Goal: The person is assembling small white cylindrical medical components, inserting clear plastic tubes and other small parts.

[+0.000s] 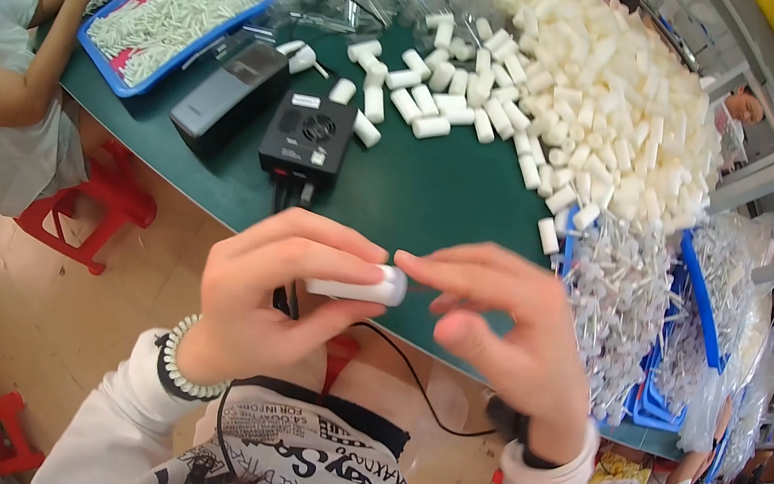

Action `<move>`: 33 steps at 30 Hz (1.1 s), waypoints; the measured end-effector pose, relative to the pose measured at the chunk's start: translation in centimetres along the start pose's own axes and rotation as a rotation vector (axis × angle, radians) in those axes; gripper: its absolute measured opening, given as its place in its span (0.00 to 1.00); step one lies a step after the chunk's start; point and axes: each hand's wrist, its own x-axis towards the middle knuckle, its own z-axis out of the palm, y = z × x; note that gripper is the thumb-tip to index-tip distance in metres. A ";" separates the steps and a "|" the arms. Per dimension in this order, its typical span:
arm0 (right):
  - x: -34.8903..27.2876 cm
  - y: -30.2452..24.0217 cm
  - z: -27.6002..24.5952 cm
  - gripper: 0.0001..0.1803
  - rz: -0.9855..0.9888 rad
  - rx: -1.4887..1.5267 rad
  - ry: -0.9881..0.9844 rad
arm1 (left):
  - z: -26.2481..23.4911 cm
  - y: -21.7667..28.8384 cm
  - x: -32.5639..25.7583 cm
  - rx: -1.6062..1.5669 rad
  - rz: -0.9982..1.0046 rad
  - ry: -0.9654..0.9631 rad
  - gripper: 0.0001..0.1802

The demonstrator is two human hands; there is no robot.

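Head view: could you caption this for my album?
Left hand gripping a white cylinder, open right hand close by, before a green table piled with white cylinders.

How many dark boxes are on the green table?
2: a grey box beside the blue tray, and a black box with a round fan just right of the grey one. More may be hidden behind the pile of white rolls.
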 end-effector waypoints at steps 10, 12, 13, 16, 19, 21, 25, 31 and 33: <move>26.8 13.1 -3.0 0.12 0.022 -1.007 0.112 | -3.8 -1.4 -2.1 -0.502 -0.414 0.243 0.21; 28.5 14.7 -1.8 0.12 -0.006 -1.199 0.131 | -3.8 -1.5 -2.4 -0.630 -0.449 0.266 0.20; 29.6 14.9 -0.9 0.11 -0.041 -1.299 0.069 | -4.2 -1.1 -2.5 -0.622 -0.463 0.283 0.20; 30.6 15.0 0.3 0.12 -0.027 -1.522 -0.028 | -4.6 -0.7 -2.6 -0.721 -0.459 0.311 0.18; 30.2 15.5 -1.4 0.12 -0.056 -1.366 0.122 | -4.6 -0.5 -2.5 -0.697 -0.461 0.248 0.16; 29.2 14.3 -3.1 0.13 -0.091 -1.093 0.372 | -4.3 -0.8 -2.5 -0.684 -0.465 0.197 0.19; 21.9 4.9 -5.3 0.16 -0.194 -0.688 0.555 | -3.5 0.0 -1.6 -0.714 -0.591 0.137 0.22; 2.8 -1.3 -1.4 0.15 -0.019 0.122 0.181 | -1.1 0.3 -1.7 -0.668 -0.559 -0.056 0.17; -1.8 -0.6 -0.1 0.18 0.051 0.259 0.161 | -0.2 1.2 -1.5 -0.649 -0.586 -0.089 0.17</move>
